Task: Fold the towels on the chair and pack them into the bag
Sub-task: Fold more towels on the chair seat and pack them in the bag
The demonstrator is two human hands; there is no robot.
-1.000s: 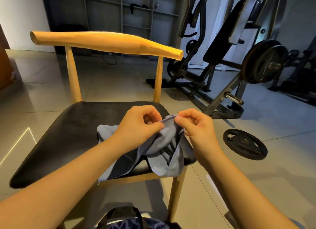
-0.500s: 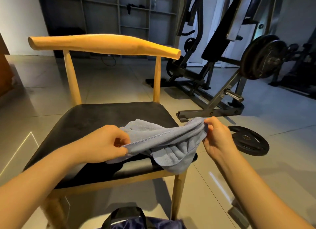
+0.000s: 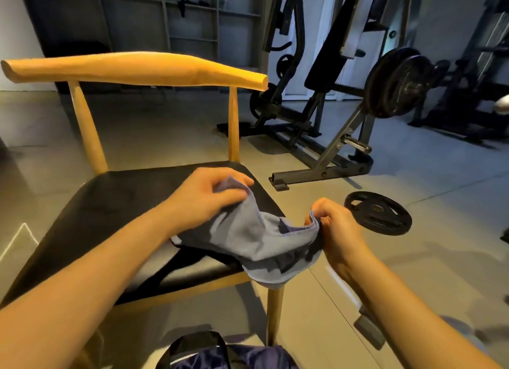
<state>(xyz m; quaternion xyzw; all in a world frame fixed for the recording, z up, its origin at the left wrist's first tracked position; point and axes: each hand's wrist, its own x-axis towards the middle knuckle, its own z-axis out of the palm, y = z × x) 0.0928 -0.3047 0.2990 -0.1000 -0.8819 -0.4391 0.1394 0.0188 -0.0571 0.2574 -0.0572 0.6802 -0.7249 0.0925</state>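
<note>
Pinching a bunched corner of the grey-blue towel, the left hand has its fingers and thumb curled round the cloth above the far right part of the seat. The right hand, at about 4 o'clock from the left, grips the stitched hem with thumb and curled fingers closed on it, just off the seat's right edge. Between them the towel sags in loose folds (nothing neat about it yet). It is draped over the front right corner of the chair, with its lowest fold hanging past the seat edge above the front leg. The chair has a black seat and a pale wooden frame, its curved backrest at 11 o'clock. The bag, dark blue with black handles, sits on the floor at 6 o'clock, only its top showing. A weight plate lies flat on the floor at 3 o'clock from the right hand. A gym machine stands at 1 o'clock, and shelving at 12 o'clock.
</note>
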